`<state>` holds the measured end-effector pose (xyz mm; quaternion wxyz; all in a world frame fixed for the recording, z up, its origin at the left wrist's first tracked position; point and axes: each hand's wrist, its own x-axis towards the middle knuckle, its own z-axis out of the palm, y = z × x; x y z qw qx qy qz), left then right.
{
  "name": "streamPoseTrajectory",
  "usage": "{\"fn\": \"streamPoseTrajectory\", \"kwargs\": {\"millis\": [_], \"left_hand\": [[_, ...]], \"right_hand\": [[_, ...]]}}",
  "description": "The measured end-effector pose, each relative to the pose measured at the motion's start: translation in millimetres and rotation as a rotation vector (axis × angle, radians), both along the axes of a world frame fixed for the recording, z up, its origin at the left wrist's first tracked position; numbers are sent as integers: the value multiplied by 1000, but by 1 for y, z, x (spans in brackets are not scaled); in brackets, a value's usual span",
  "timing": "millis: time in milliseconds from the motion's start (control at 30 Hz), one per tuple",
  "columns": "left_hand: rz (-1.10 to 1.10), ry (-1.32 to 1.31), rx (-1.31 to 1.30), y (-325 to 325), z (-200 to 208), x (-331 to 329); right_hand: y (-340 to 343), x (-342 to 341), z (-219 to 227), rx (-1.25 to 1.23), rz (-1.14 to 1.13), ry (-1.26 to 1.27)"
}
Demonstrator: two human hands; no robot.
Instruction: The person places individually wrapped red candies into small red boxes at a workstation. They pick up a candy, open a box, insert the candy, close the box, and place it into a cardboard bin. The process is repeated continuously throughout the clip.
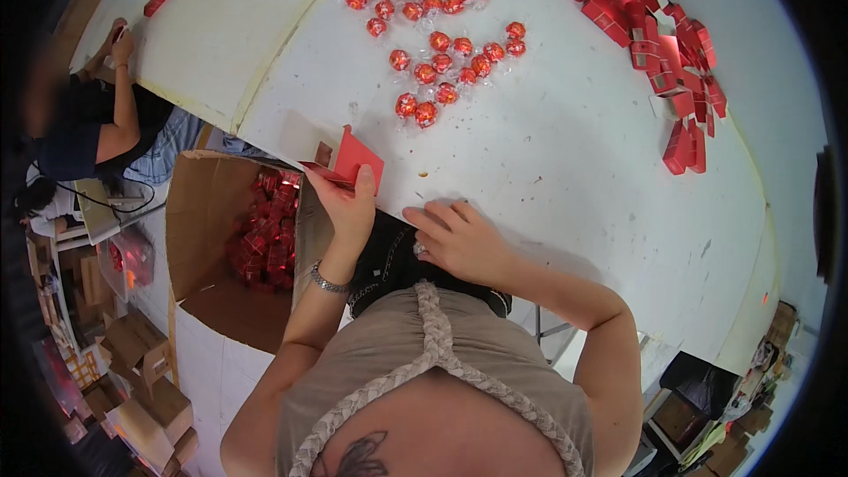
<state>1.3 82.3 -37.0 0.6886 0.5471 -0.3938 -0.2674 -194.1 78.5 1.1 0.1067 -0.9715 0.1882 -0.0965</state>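
While the left hand [347, 209] pinches the red box [362, 159] just right of the carton [199, 223], that probably light, crushable card suits edge holds; the right hand [465, 246] curls farther right, its grip unclear.

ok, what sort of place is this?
Probably a small packing workshop: loose balls in red wrappers on a white table, a pile of small red boxes, and a big cardboard carton holding many red packs.
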Motion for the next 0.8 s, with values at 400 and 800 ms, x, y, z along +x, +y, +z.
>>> {"fn": "streamPoseTrajectory", "kwargs": {"millis": [400,800], "left_hand": [[-334,418,-3,21,9,16],[-525,-419,536,-23,61,-26]], "right_hand": [[-107,47,-16,-203,-316,-350],[-84,17,87,235,-328,-439]]}}
